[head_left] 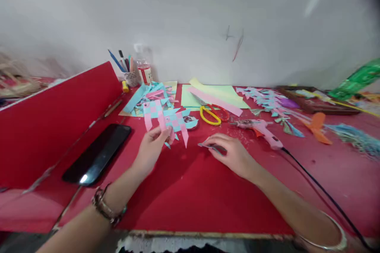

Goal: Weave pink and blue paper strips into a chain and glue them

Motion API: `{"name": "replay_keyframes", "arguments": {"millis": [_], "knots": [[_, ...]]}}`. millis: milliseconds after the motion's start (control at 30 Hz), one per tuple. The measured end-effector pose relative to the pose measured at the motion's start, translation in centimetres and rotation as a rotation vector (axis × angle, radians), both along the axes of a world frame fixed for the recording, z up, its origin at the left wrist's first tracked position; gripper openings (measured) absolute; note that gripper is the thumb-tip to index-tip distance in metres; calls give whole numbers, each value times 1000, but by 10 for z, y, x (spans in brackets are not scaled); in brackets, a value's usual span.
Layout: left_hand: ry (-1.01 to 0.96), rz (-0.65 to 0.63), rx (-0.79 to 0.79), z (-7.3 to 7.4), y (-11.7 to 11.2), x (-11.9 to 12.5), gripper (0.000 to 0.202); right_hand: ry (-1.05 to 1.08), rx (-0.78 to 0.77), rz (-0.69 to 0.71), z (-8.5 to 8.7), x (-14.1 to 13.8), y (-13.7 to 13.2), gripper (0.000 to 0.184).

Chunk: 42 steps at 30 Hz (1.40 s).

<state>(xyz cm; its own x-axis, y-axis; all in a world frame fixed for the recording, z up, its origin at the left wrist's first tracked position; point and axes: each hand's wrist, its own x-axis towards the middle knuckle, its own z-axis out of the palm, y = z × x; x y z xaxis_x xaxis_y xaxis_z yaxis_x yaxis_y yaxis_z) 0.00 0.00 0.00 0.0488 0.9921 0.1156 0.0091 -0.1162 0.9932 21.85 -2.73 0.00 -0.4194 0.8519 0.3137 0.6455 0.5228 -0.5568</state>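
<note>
My left hand (154,144) pinches woven paper strips (175,121) in pink and light blue between thumb and fingers, lifted above the red table. The piece is checkered, with pointed strip ends hanging down, and looks like paper fish. My right hand (230,152) is closed on a thin, flat greyish piece (218,149), seen nearly edge-on; its kind is hard to make out. Beyond the hands lie scissors (212,114) with one yellow and one red handle. To the right of them rests a pink glue gun (264,130).
A black phone (97,154) lies at left beside a raised red panel (59,126). Behind are a pile of paper strips (154,94), coloured sheets (231,94), a pen cup (130,78) and a bottle (145,69). Paper garlands (267,101) and a black cord (320,189) occupy the right.
</note>
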Motion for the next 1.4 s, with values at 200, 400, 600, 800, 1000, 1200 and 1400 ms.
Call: {"name": "replay_keyframes", "arguments": {"millis": [200, 400, 600, 800, 1000, 1200, 1400], "knots": [[-56, -35, -15, -2, 0, 1, 24, 141, 188, -194, 2, 2, -3, 17], [25, -87, -51, 0, -4, 4, 31, 420, -65, -317, 3, -10, -10, 15], [56, -149, -56, 2, -7, 7, 28, 534, -186, -306, 6, -18, -14, 16], [59, -180, -64, 1, -7, 6, 27, 588, -208, -284, 10, -18, -16, 16], [80, -184, -69, 0, -7, 7, 27, 581, -207, -291, 8, -19, -15, 17], [89, -194, -77, 1, -7, 8, 27, 552, -197, -307, 7, -19, -16, 18], [142, -190, -57, 2, -8, 8, 29, 574, -213, -297, 8, -20, -16, 17]]}}
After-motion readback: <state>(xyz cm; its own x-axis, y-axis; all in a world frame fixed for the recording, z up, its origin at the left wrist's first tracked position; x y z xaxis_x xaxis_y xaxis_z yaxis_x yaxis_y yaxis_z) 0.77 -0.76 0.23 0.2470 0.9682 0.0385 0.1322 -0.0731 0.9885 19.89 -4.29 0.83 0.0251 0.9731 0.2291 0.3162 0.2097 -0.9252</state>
